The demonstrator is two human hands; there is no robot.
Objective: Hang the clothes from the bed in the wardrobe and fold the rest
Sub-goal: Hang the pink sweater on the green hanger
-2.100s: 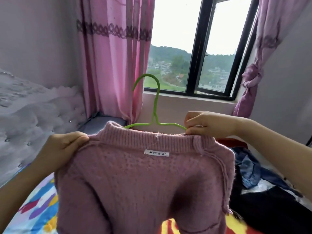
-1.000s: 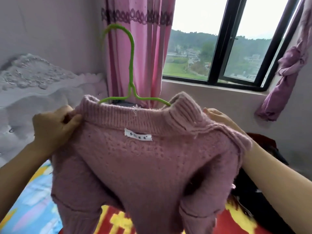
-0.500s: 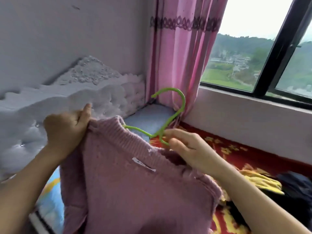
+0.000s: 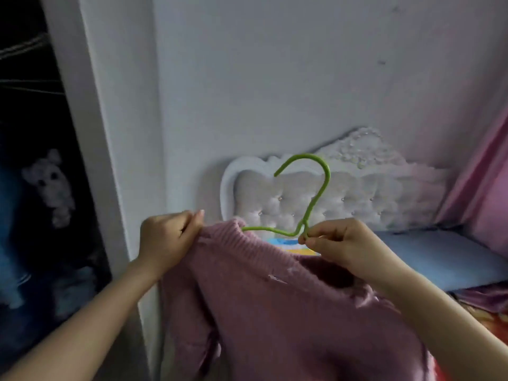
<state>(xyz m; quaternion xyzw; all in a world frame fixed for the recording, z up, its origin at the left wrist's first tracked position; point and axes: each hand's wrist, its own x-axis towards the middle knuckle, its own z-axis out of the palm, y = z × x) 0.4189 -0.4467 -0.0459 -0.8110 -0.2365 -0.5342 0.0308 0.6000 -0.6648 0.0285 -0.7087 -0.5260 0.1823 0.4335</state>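
- Fingers (image 4: 316,235) of the right hand (image 4: 346,244) are pinched together on the thin green wire clothes hanger (image 4: 310,213) at the base of its neck, where the shoulder bar bends up into the hook.
- Fingers (image 4: 192,220) of the left hand (image 4: 167,237) are curled shut on the left shoulder of the dusty-pink ribbed knit sweater (image 4: 288,312), bunching the wool just beside the collar.
- Between the two hands the sweater's ribbed collar is stretched, tilted down to the right; the hanger's left arm disappears inside the collar, while the hook stands up clear of the garment and curls over to the left.
- A small white tag (image 4: 276,279) sits just below the collar; it is blurred and nothing on it can be read.
- Below the hands the body of the sweater hangs loose in the air.
- Behind the hanger stands a white tufted headboard with a carved top (image 4: 371,193), against a pale grey wall (image 4: 275,78).
- Right of the hands, a pale blue pillow (image 4: 439,259) lies on the bed, with a pink curtain (image 4: 489,193) at the far right edge.
- At far left, past a white wardrobe frame (image 4: 110,160), the dark interior of the wardrobe (image 4: 27,133) shows a pale bear-like figure (image 4: 52,185) on dark fabric.
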